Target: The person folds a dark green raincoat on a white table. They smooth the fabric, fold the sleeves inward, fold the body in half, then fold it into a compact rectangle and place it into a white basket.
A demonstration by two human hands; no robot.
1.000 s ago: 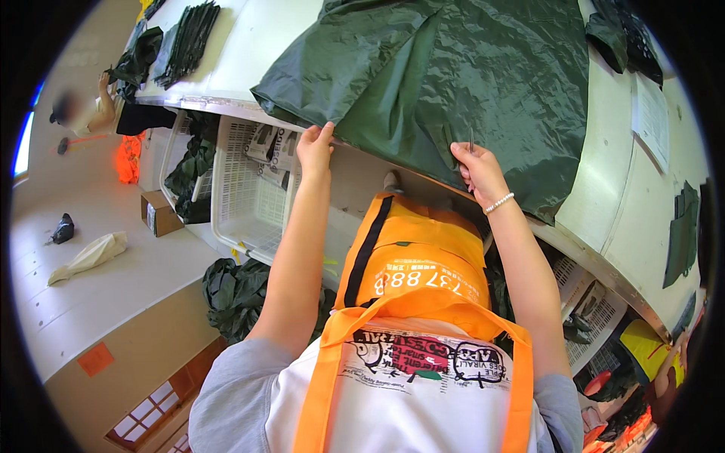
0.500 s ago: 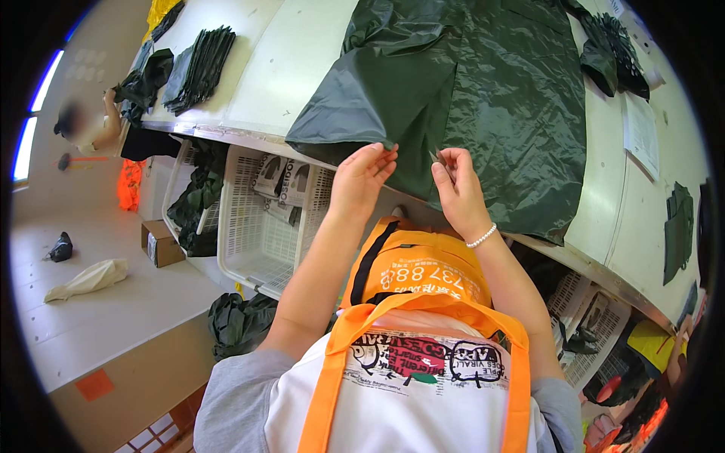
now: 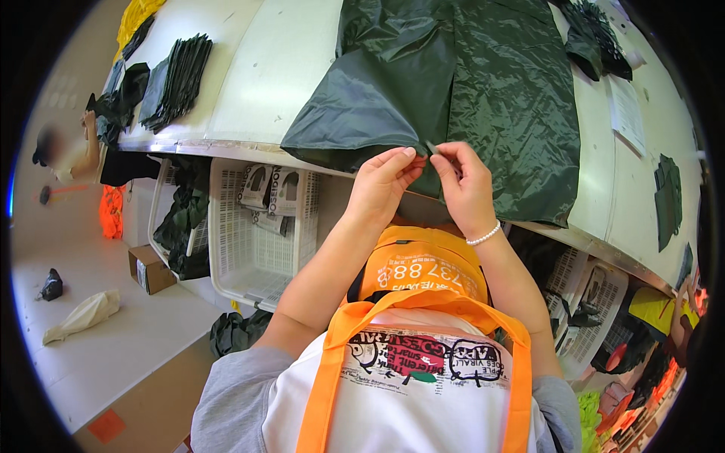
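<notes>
A shiny dark green waterproof garment point(image 3: 513, 113) lies spread over the pale table, its lower edge overhanging the front. My left hand point(image 3: 384, 180) is closed in a pinch on the hem corner of the garment's left part. Close beside those fingertips, my right hand point(image 3: 464, 185) is closed around a small pointed tool point(image 3: 431, 148) that looks like thread snips; the fingers hide most of it. The tool's tip is right at the hem. Whether it touches the cloth I cannot tell.
The white table point(image 3: 249, 83) bears a stack of folded dark pieces point(image 3: 177, 83) at left and a paper sheet point(image 3: 625, 113) at right. Under its edge stands a white plastic basket point(image 3: 253, 275) with packages. A co-worker point(image 3: 79, 155) is at the far left.
My right hand has brought the small pointed tool left and up, to the hem. My left hand has shifted slightly right and down, pinching the corner. The whole view has shifted a little.
</notes>
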